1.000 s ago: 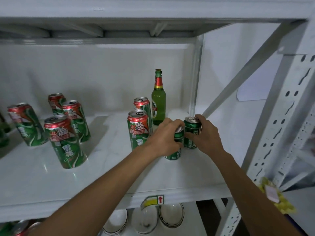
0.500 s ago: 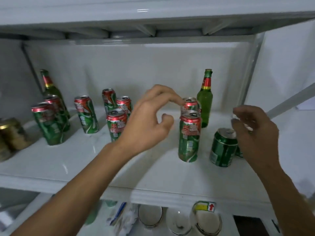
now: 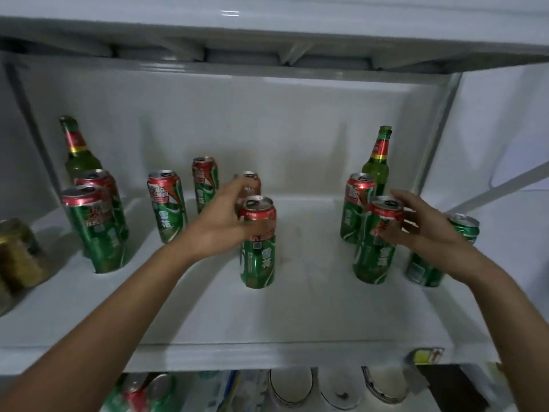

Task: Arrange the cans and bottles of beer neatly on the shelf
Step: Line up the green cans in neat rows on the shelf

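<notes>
Where the white shelf (image 3: 297, 322) began at far left, a gold-lidded jar (image 3: 17, 254) stood, then a green bottle (image 3: 77, 153) behind two tall cans (image 3: 95, 230). Next came two more upright cans (image 3: 167, 205) and (image 3: 205, 184). Left hand (image 3: 225, 224) had fingers curled around the upper part of the centre can (image 3: 258, 243), another can behind it. Right hand (image 3: 421, 224), fingers spread, touched the right front can (image 3: 375, 242); whether it gripped could not be told. A second bottle (image 3: 377, 165) stood behind, a short can (image 3: 439, 251) at far right.
</notes>
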Available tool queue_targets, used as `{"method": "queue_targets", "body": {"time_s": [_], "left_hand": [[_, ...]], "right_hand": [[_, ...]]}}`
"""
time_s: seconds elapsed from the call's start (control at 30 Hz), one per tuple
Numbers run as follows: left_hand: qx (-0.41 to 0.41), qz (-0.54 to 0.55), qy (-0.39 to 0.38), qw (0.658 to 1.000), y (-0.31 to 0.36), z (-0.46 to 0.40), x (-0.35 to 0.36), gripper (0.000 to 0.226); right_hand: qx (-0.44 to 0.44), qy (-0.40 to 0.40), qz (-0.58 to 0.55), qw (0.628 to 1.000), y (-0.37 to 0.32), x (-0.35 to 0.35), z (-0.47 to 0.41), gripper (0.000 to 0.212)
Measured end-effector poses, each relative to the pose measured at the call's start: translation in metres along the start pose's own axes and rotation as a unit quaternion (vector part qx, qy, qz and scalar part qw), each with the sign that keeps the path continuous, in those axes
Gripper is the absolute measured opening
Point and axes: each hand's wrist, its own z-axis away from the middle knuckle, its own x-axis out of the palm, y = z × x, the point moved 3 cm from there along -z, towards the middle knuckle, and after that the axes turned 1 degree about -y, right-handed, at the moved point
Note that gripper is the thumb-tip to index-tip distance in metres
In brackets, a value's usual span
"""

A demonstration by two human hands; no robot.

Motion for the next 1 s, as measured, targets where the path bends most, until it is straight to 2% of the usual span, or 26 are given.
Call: {"method": "queue_targets", "body": {"time_s": [0.17, 0.4, 0.53, 0.6, 0.8, 1.0], "left_hand": [[-0.008, 0.023, 0.001, 1.0, -0.02, -0.005, 0.011, 0.082], [0.001, 0.024, 0.035, 0.999, -0.026, -0.008, 0.003, 0.08], [0.007, 0.033, 0.032, 0.999, -0.025, -0.006, -0.016, 0.07], [0.01, 0.036, 0.039, 0.999, -0.03, -0.004, -0.032, 0.073], [-0.022, 0.06, 0.049, 0.997, -0.054, 0.006, -0.082, 0.078], [-0.042, 0.076, 0.023, 0.996, -0.085, 0.008, -0.106, 0.077]], "right_hand": [[0.038, 0.001, -0.025, 0.999, 0.001, 0.0, -0.001, 0.084], [0.056, 0.067, -0.039, 0.995, -0.005, 0.002, -0.008, 0.065], [0.034, 0.094, -0.036, 0.994, -0.023, 0.007, -0.01, 0.066], [0.011, 0.097, -0.044, 0.994, -0.042, 0.015, -0.014, 0.064], [-0.07, 0.044, -0.116, 0.99, -0.098, 0.079, -0.031, 0.051], [-0.068, 0.016, -0.125, 0.99, -0.121, 0.167, -0.051, 0.049]]}}
